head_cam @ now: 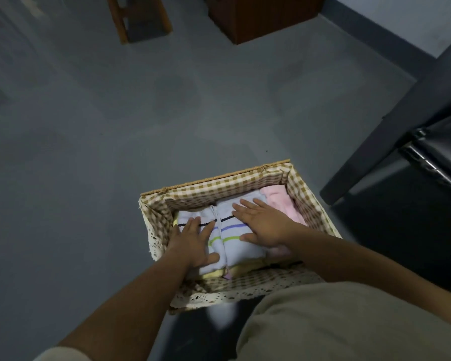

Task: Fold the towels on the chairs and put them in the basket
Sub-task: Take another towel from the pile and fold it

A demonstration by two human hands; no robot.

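1. On my feed from the head cam, the basket (219, 187) sits on the grey floor (115, 152), right in front of the person. It's wicker w/ a brown-and-white check liner & lace trim (219, 298) over the near rim.
2. Task item: a folded striped towel (245, 250) lies inside the basket on top of the pile, centre-left. It's pale w/ black, purple & green stripes across it.
3. L hand (193, 243) rests palm down on the left part of that towel. Its fingers (194, 222) are straight & spread, thumb out toward the middle. It presses flat and pinches nothing.
4. R hand (263, 225) rests palm down on the right part of the same towel. Its fingers are straight & fanned toward the far wall, thumb low near the green stripe. Also flat, no grip.
5. A pink towel (279, 199) lies folded in the right end of the basket, touching the striped one. The R wrist crosses over part of it.
6. A yellow edge (241, 269) shows under the striped towel at the near side. I can't tell how far it runs beneath.
7. Dark chair (427, 152) stands to the right, near the basket but apart from it.
8. Brown wooden furniture (258, 16) stands well off at the far end of the floor.
9. Beige clothing (349, 321) fills the lower right, below the R forearm.
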